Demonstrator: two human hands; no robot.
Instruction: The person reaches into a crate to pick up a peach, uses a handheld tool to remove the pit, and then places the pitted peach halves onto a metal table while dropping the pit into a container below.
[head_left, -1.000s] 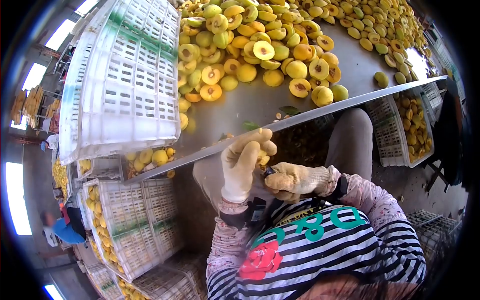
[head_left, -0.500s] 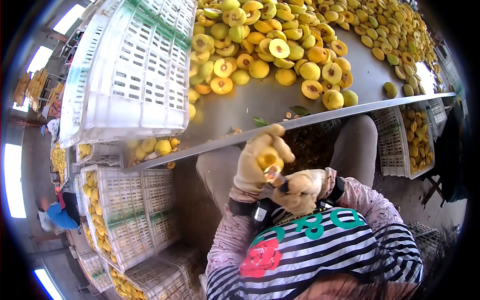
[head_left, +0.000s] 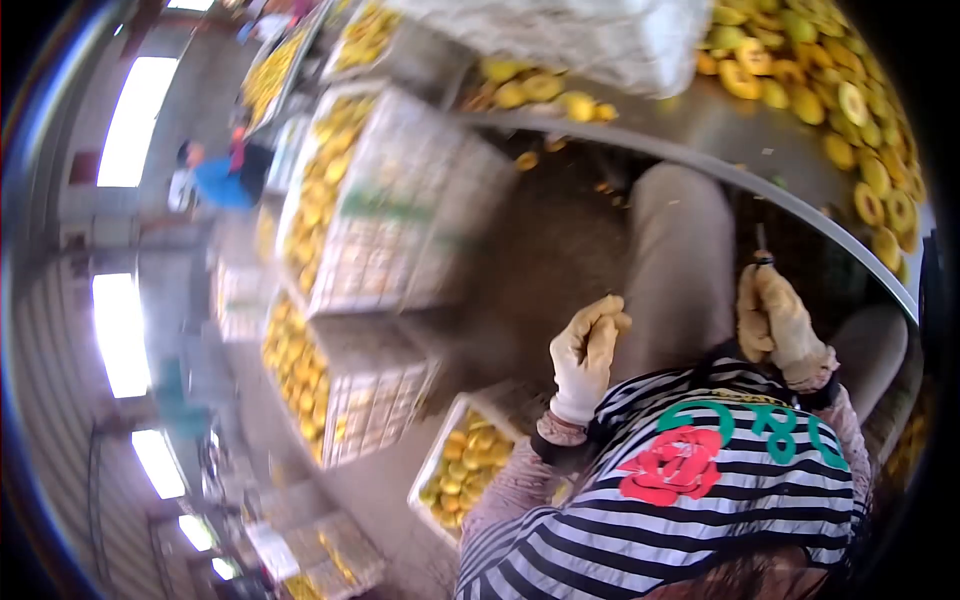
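My left hand (head_left: 588, 358), in a cream work glove, is raised in front of my left thigh. Its fingers are curled together and no fruit shows in them. Near my lap on the right, my gloved right hand (head_left: 782, 318) is closed around a slim tool (head_left: 762, 246) with a dark collar and a thin metal tip pointing towards the table. Its handle is hidden in the glove. Beyond both hands, halved yellow stone fruit (head_left: 868, 165) lie heaped on the metal table (head_left: 770, 160).
White crates (head_left: 400, 205) full of yellow fruit are stacked to the left. Another fruit crate (head_left: 425, 485) stands on the floor by my left elbow. A white crate (head_left: 590, 40), blurred, rests on the table. A person in blue (head_left: 222, 182) is further back.
My view has swung left. My hands, together over a piece of yellow fruit before, are now apart. The fruit has left my left hand; my right hand still holds the tool.
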